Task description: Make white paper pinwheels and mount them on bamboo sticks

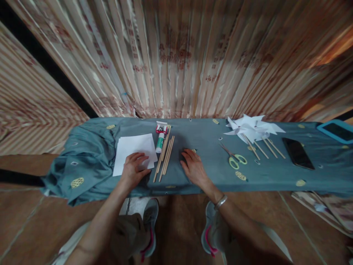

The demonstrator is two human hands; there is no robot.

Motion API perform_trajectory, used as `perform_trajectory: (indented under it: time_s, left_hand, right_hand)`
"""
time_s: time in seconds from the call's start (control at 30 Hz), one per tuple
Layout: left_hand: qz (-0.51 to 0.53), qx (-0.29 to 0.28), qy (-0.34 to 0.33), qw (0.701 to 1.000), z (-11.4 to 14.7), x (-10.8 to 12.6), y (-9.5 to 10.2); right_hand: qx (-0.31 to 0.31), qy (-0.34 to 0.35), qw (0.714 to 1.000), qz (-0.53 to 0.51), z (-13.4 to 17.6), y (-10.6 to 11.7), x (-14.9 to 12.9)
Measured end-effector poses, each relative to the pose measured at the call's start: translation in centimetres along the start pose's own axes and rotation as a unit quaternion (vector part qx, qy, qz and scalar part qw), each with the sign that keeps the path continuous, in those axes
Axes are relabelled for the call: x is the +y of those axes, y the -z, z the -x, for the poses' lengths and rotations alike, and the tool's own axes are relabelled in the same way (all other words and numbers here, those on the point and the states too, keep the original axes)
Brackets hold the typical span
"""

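My left hand [135,168] rests with fingers apart on the lower right part of a stack of white paper sheets [135,145]. Just right of the paper lie several thin wooden sticks [166,156], side by side. A glue stick [160,142] with a green label lies at their upper left, below a small open red-and-white box [161,127] holding shiny bits too small to name. Flat on the cloth, right of the sticks, my right hand [193,165] has its fingers spread and holds nothing. Scissors [234,159] with yellow-green handles lie farther right.
Several white paper pinwheels [252,127] on wooden sticks lie at the right. Beyond them are a black phone [298,153] and a blue-framed tablet-like object [337,131]. A grey-green cloth [209,180] covers the narrow table, bunched at the left end. Corrugated sheeting [176,62] rises behind.
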State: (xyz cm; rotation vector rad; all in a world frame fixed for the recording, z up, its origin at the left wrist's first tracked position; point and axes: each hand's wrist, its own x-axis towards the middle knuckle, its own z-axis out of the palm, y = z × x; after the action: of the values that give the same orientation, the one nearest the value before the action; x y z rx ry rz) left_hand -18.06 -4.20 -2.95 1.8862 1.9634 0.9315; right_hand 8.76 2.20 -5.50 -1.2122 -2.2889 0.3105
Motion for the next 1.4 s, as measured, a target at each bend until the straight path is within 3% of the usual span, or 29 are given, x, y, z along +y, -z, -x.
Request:
perform_trajectory:
  time_s: [0.2,0.57,0.9,1.07,1.17,1.27,1.4]
  left_hand:
    - [-0.011,-0.017,-0.004,1.0,0.3,-0.9,0.3]
    - [0.079,-0.009,0.046,0.996,0.2,-0.6,0.8]
    - [0.108,0.103,0.155,0.976,0.0,1.0,1.9]
    - [0.14,0.182,0.158,0.961,0.1,2.3,2.9]
    - [0.206,0.225,0.152,0.94,0.5,4.2,3.7]
    - [0.356,0.234,0.183,0.886,0.6,7.4,4.3]
    - [0.492,0.175,0.212,0.826,-0.1,11.5,3.6]
  right_hand:
    - [-0.004,-0.002,1.0,0.006,0.0,0.1,-0.1]
    - [0.006,0.008,1.0,0.012,0.0,0.0,0.1]
    - [0.008,0.004,1.0,0.012,0.0,0.1,0.0]
    - [0.011,-0.005,1.0,-0.002,-0.1,-0.1,-0.1]
    - [0.023,-0.022,0.998,-0.059,-0.5,0.0,-0.3]
    - [0.033,-0.078,0.978,-0.189,-1.4,1.2,-0.4]
    - [0.001,-0.133,0.889,-0.438,-2.8,5.2,-0.6]
